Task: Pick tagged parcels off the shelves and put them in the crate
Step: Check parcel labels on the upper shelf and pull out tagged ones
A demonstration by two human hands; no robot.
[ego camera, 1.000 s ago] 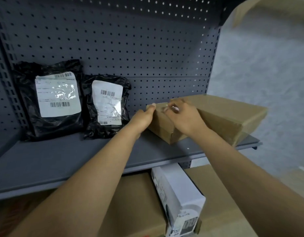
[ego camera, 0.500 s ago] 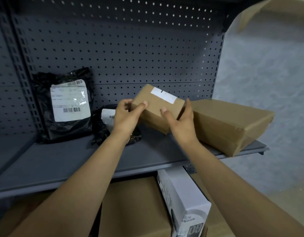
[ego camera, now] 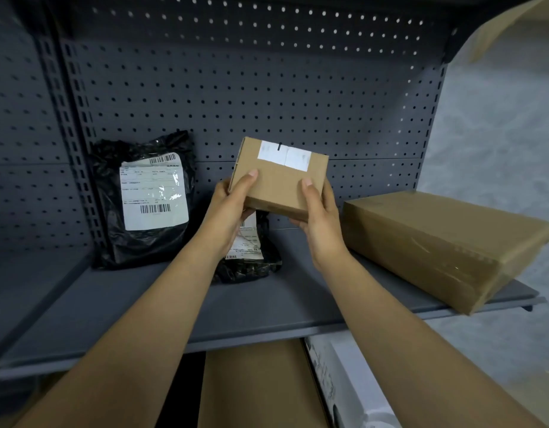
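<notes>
A small brown cardboard box (ego camera: 279, 183) with a white label along its upper edge is held in the air above the grey shelf (ego camera: 267, 307). My left hand (ego camera: 228, 211) grips its left side, thumb on the front face. On the box's right side my right hand (ego camera: 321, 220) grips with the thumb on the front. A large black bag parcel (ego camera: 143, 196) with a white barcode label leans on the pegboard at the left. A smaller black bag parcel (ego camera: 251, 261) sits partly hidden behind my left hand. No crate is in view.
A big brown cardboard box (ego camera: 446, 245) lies at the shelf's right end, overhanging the edge. Below the shelf stand a brown carton (ego camera: 257, 387) and a white box (ego camera: 350, 381). The grey pegboard (ego camera: 251, 88) closes the back. Grey floor shows to the right.
The small box, which lay on the shelf against the big box, has been picked up in both hands, raised and tilted so its labelled face looks at me.
</notes>
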